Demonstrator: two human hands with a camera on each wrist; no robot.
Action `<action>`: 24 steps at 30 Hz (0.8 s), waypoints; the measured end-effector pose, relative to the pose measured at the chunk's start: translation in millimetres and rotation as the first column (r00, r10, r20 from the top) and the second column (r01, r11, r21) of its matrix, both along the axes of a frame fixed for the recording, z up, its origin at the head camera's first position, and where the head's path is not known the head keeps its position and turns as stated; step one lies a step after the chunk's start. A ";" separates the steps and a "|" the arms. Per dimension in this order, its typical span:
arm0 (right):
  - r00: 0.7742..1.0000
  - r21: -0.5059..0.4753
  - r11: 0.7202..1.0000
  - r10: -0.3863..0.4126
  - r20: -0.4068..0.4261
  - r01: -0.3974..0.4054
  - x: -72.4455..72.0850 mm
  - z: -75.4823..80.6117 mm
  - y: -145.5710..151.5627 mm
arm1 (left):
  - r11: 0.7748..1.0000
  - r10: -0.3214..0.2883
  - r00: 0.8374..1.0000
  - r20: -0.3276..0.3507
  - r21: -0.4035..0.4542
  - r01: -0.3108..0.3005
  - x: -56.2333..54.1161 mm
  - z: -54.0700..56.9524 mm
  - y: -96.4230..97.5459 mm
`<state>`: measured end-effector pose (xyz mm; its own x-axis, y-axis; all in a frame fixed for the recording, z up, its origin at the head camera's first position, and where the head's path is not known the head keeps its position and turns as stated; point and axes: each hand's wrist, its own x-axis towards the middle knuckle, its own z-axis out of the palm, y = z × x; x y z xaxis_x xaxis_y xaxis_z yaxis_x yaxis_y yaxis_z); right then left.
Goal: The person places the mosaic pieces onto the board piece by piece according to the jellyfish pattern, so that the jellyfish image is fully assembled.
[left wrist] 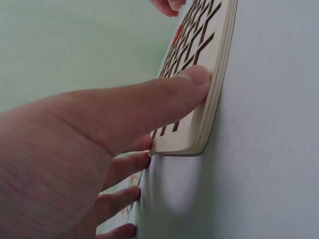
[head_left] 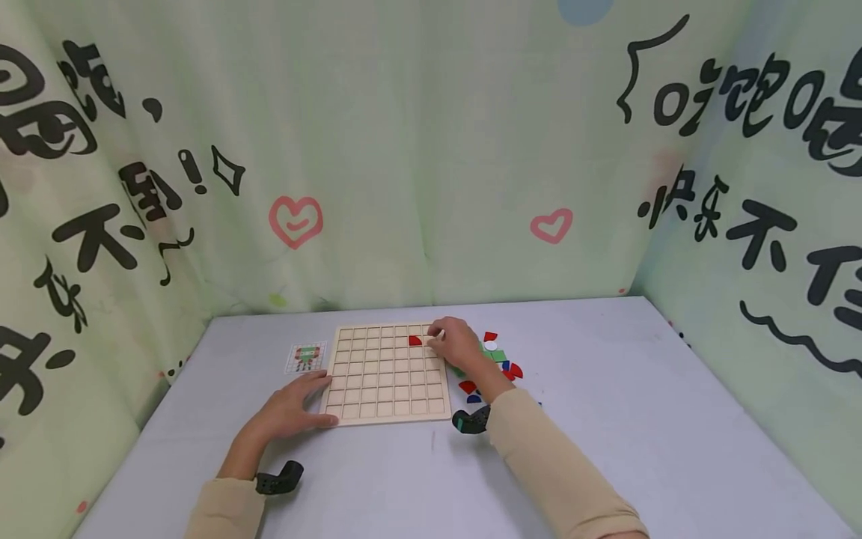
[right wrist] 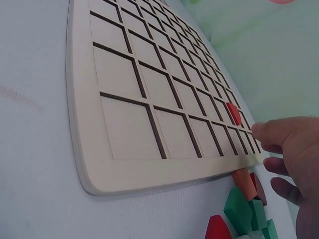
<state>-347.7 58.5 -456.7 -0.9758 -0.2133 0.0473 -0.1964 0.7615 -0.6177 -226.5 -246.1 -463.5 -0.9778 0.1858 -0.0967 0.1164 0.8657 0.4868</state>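
A pale wooden grid board (head_left: 387,423) lies on the table with a red quarter-round piece (head_left: 414,340) in one cell of its far part. My left hand (head_left: 296,406) is at the near left corner. Its straight thumb (left wrist: 164,97) presses the rim while the other fingers spread along the left side. Over the far right part of the board is my right hand (head_left: 461,346), fingers loosely bent and nothing visible between them. In the right wrist view, the red piece (right wrist: 234,114) sits close by the fingertips of that hand.
Several coloured pieces, among them a red one (head_left: 516,370), a green one (head_left: 498,355) and a white round one (head_left: 490,346), lie right of the board, partly hidden by the right arm. A small pattern card (head_left: 293,364) lies at its left. A printed curtain (head_left: 431,150) surrounds the table.
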 end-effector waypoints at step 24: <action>0.999 0.048 0.998 -0.032 -0.013 0.032 4.0 0.8 51.8 | 1.000 0.014 1.000 0.001 0.000 -0.014 0.4 -1.9 -0.1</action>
<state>-343.8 110.3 -455.9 -0.9816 -0.1844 0.0502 -0.1791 0.7963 -0.5778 -226.1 -246.2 -465.4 -0.9803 0.1718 -0.0972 0.1037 0.8671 0.4872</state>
